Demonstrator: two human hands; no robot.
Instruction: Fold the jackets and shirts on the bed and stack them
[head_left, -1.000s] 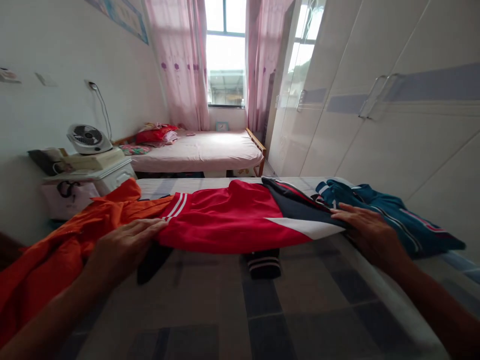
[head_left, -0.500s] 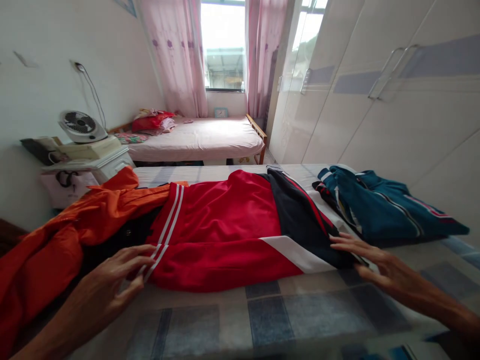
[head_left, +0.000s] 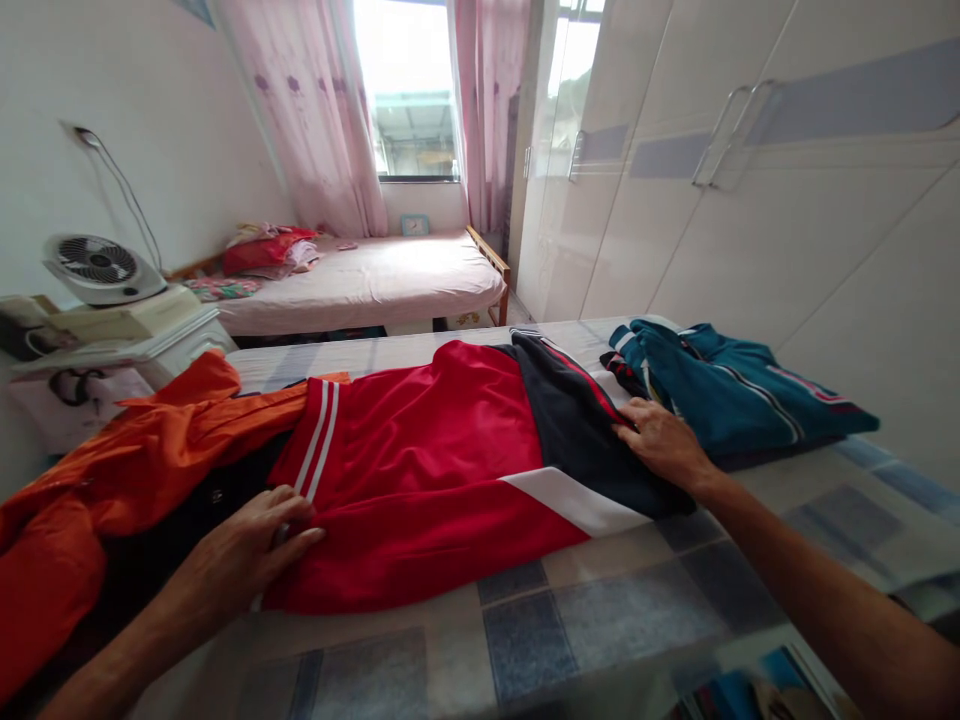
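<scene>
A red jacket (head_left: 420,430) with a dark navy upper part, a white diagonal panel and a white-striped hem lies folded on the bed. At its lower left corner, my left hand (head_left: 255,540) has thumb and fingers closed around the striped hem. On the other side, my right hand (head_left: 664,445) pinches the navy part near its red-and-white trimmed edge. Left of the red jacket is an orange jacket (head_left: 172,430), partly over a black garment (head_left: 225,488). A folded teal jacket (head_left: 742,395) rests just beyond my right hand.
Under the clothes is a blue-and-white checked bedspread (head_left: 420,660). A fan (head_left: 101,265) stands on a white cabinet (head_left: 176,345) at left. A second bed (head_left: 375,285) is near the window, and a white wardrobe (head_left: 750,250) lines the right wall.
My right hand has moved inward and farther up the jacket, its fingers now closed on the fabric. My left hand's fingers have curled onto the hem. The view has turned slightly right.
</scene>
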